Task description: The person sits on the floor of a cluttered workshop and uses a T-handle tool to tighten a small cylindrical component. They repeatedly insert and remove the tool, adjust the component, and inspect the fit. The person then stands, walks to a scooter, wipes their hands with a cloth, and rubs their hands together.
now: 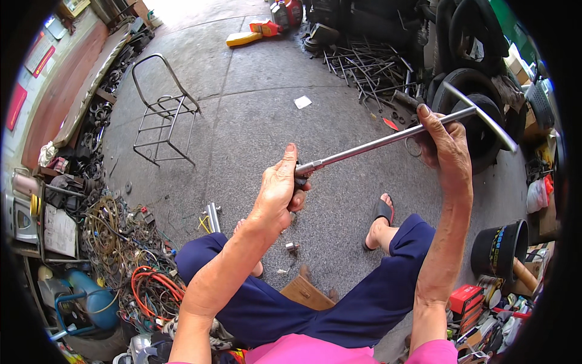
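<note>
A long silver T-handle socket wrench (370, 143) is held up across my lap, tilted so its crossbar end sits higher at the right. My left hand (280, 188) is closed round the socket end, thumb pointing up. Something small and dark shows under those fingers, but its kind is hidden. My right hand (445, 142) grips the shaft just short of the crossbar, thumb along the top. Close under the right fingers a thin metal ring (413, 147) shows; whether it is held or worn I cannot tell.
A bare metal chair frame (163, 121) stands at far left. Tangled cables (115, 242) lie at left. Metal rods (373, 70) and tyres (470, 91) are piled at far right; a black bucket (500, 249) stands nearer. Small metal part (292, 247) lies between my feet.
</note>
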### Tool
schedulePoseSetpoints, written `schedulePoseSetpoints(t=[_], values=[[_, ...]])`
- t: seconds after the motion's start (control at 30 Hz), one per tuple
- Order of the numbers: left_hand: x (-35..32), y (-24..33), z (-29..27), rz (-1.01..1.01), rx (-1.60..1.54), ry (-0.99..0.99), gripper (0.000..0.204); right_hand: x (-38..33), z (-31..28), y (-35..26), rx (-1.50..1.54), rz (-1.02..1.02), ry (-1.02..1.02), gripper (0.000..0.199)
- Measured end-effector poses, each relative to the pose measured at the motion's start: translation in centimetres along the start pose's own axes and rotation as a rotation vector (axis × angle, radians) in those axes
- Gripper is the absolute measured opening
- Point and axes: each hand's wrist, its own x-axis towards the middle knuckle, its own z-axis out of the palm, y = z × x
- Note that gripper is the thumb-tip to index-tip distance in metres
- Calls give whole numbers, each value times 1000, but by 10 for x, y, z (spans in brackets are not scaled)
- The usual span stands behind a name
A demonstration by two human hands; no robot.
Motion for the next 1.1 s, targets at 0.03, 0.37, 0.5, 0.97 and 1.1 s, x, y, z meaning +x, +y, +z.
schedulePoseSetpoints(t=[0.03, 0.37, 0.5, 0.97, 1.1], values=[[0, 0, -2, 4, -1, -1, 57, -1, 0, -1, -3, 3, -2, 39], [-1, 2, 4, 13, 28, -12, 55, 0, -12, 4, 107, -31, -142, 30], [-1, 1, 2, 20, 3, -3, 56, -1, -10, 2, 246, -17, -214, 28], [-5, 7, 8, 46, 36, -45, 56, 2, -1, 2, 427, -198, 42, 32], [1, 7, 8, 51, 2, -6, 55, 5, -6, 4, 456, -179, 157, 31]])
